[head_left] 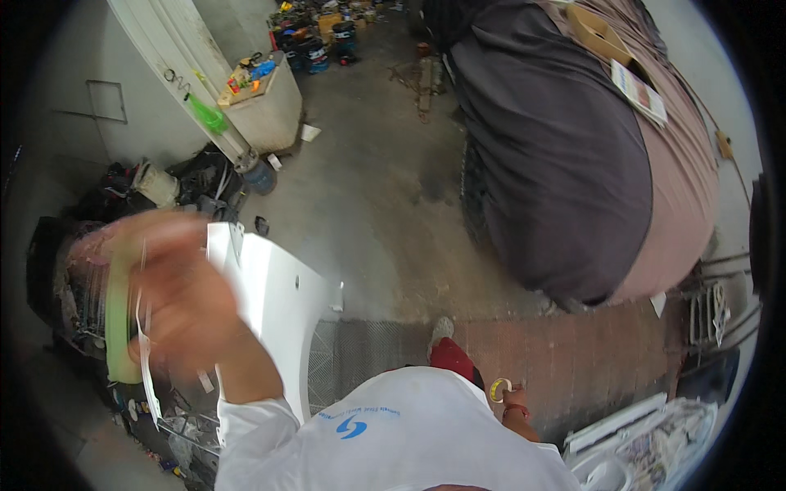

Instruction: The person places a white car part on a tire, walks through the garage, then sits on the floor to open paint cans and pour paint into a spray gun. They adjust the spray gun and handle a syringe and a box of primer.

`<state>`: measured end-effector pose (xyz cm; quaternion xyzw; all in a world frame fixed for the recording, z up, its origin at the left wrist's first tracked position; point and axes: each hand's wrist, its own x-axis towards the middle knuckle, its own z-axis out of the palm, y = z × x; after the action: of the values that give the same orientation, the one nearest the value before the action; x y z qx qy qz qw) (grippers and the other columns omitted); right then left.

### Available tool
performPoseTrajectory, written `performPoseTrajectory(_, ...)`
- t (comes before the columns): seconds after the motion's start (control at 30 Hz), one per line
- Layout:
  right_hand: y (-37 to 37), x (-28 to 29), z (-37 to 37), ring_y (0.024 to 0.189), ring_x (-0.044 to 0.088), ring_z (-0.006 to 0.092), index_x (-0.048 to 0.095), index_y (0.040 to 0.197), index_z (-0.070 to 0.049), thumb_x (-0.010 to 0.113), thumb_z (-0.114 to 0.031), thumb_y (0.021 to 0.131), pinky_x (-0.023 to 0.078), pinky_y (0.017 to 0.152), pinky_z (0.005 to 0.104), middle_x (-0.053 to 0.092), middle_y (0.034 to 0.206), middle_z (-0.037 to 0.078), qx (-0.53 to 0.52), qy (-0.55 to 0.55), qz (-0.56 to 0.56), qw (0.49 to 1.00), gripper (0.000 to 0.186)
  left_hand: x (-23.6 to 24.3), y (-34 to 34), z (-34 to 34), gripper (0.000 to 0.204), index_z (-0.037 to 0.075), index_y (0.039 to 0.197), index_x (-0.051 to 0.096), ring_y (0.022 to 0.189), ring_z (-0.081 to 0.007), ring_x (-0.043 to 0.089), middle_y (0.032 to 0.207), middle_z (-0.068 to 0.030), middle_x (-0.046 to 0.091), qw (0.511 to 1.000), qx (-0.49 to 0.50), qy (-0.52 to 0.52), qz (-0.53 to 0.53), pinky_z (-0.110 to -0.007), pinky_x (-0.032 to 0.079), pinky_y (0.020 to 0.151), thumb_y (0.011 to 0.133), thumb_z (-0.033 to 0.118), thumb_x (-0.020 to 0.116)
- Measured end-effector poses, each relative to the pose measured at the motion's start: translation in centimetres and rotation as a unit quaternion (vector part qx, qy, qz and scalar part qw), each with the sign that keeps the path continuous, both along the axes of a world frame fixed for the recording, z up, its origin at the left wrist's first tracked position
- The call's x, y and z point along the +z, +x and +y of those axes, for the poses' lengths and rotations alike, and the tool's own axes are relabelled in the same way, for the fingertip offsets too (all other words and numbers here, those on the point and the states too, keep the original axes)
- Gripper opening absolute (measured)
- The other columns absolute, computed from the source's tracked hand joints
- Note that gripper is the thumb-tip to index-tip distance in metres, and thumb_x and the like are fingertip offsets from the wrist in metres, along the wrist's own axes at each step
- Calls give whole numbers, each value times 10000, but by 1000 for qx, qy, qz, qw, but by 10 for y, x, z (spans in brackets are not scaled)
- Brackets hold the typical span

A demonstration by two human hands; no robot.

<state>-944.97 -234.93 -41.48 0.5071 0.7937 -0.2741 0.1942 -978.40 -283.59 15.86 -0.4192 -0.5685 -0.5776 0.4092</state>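
Note:
My left hand [184, 299] is smeared by motion at the left, in front of a pale green strip [123, 344] that hangs vertically; whether the fingers grip it is unclear. Just right of that hand stands a white curved car body panel [274, 299] on a metal frame. Low at the right, beside my body, my right hand [514, 397] holds a roll of tape [499, 391] with a yellow inner ring.
A car under a grey and pink cover [557, 172] fills the upper right, with a cardboard box [594, 33] on top. White painted parts [614, 425] lie at lower right. Piled parts [155, 180], a pillar [188, 82] and clutter [319, 37] line the left and back.

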Motion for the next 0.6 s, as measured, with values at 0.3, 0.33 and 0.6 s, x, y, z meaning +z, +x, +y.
performPoseTrajectory(0.3,-474,63,-25,1099,706,360,682,1201,-31,700,-185,932,536,951,439,736,1142,190,374,-75,208,901,310,-370,-125,37,577,42,1489,506,1176,-189,625,1312,-140,651,686,95,-147,-706,-341,504,1049,992,226,733)
performPoseTrajectory(0.33,-527,79,-44,1068,714,316,681,1207,-29,690,-168,945,540,933,410,737,1123,175,367,-133,237,890,297,-380,-137,37,588,48,1504,490,1188,-196,619,1322,-137,649,682,66,-103,-721,-353,500,1056,996,227,727)
performPoseTrajectory(0.6,-845,133,-231,1025,682,192,668,1280,-16,608,-115,1015,528,919,339,735,1113,115,404,-393,275,779,289,-405,-387,-3,696,76,1610,317,1194,-183,623,1315,-127,656,650,-25,37,-758,-356,490,1072,1028,186,682)
